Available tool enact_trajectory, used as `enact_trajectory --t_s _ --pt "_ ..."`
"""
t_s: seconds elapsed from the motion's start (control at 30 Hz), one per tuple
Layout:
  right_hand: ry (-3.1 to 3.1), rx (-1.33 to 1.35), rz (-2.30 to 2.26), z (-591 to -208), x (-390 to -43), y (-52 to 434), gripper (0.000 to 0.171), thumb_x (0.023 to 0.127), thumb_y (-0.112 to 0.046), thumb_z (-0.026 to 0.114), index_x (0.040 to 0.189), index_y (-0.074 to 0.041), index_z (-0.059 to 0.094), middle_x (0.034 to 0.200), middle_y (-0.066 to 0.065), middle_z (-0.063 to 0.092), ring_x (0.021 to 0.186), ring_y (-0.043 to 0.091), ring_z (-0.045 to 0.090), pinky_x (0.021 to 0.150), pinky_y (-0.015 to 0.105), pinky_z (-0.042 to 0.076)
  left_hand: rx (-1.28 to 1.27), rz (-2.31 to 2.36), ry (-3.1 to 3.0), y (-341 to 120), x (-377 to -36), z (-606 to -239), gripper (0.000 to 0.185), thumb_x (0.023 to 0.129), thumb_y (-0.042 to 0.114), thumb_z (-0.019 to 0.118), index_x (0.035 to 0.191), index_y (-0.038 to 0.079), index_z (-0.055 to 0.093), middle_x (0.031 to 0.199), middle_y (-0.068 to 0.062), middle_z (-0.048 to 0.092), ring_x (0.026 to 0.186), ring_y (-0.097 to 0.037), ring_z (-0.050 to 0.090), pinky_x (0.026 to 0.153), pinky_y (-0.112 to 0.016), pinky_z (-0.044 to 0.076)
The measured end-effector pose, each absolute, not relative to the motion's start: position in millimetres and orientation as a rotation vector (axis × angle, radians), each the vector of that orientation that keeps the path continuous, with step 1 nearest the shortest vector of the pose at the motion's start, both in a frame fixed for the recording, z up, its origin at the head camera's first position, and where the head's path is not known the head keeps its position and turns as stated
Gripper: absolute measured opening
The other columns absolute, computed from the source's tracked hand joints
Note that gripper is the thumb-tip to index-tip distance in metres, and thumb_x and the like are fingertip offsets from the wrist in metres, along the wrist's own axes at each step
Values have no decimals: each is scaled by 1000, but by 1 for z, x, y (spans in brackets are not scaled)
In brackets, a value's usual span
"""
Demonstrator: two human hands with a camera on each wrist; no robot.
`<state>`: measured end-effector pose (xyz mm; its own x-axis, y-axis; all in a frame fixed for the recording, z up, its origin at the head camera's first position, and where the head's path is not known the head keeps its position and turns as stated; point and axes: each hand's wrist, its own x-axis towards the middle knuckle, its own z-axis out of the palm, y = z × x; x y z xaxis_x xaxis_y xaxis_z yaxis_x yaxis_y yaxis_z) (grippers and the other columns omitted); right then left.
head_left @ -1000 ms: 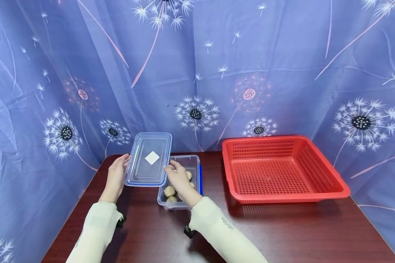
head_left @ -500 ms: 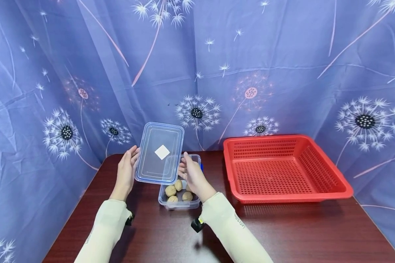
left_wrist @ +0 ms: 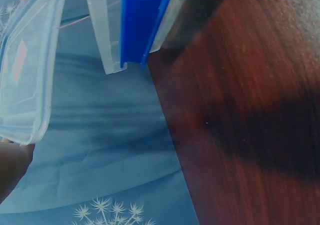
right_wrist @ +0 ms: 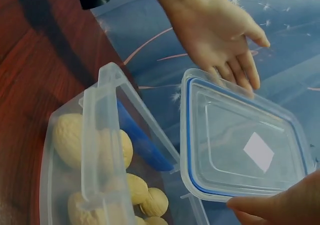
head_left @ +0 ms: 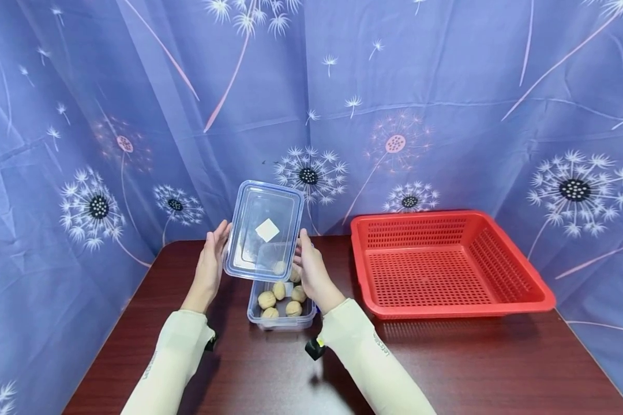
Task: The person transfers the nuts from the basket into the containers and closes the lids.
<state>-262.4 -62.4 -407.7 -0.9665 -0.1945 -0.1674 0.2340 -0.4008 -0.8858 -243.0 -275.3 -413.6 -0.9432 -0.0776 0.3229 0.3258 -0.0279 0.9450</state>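
The fingers (head_left: 219, 237) of the left hand (head_left: 210, 271) are straight and press flat on one long side of the clear lid (head_left: 263, 231). The fingers (head_left: 305, 245) of the right hand (head_left: 311, 275) are almost straight too and press on the other long side. Neither hand curls round the lid; it stays up because it is squeezed between the two flat hands. The lid is in the air, tipped up, just above the far end of the clear box (head_left: 281, 304), not touching it as far as I can tell. With the lid off, the box is open on top, so the walnuts (head_left: 280, 300) inside can be seen. The box sits on the dark counter (head_left: 446, 363). A red basket (head_left: 449, 265) sits near the box, on the right, with its open side up.
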Motion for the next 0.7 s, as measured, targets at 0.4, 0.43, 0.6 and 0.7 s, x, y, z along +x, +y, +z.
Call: enact_trajectory --t_s 0.4,0.43,0.6,0.7 --pt "1487 -170 -2499 -409 -270 -50 73 102 -51 28 150 3 18 155 27 18 143 39 13 119 48 12 -320 -2146 -2100 -273 -238 -399 69 104 49 13 154 4 3 160 -13 11 146 -24 8 120 -41 6" --pt "1485 -180 -2497 -410 -271 -49 72 102 -52 27 151 1 18 155 26 18 144 38 12 119 47 12 -319 -2145 -2112 -273 -238 -398 68 104 49 13 154 5 3 160 -13 11 146 -24 8 120 -42 7" --pt "1495 -254 -2476 -411 -274 -45 70 102 -53 24 152 -4 21 157 21 16 145 36 11 120 46 9 -325 -2133 -2167 -273 -236 -395 69 102 53 14 155 10 5 160 -10 9 146 -23 8 119 -46 9" --pt "1530 -297 -2462 -411 -275 -44 71 102 -54 23 151 -3 20 158 21 13 145 35 9 120 46 6 -359 -2143 -2185 -272 -236 -396 70 101 57 15 155 14 6 161 -8 6 147 -22 5 119 -48 8"
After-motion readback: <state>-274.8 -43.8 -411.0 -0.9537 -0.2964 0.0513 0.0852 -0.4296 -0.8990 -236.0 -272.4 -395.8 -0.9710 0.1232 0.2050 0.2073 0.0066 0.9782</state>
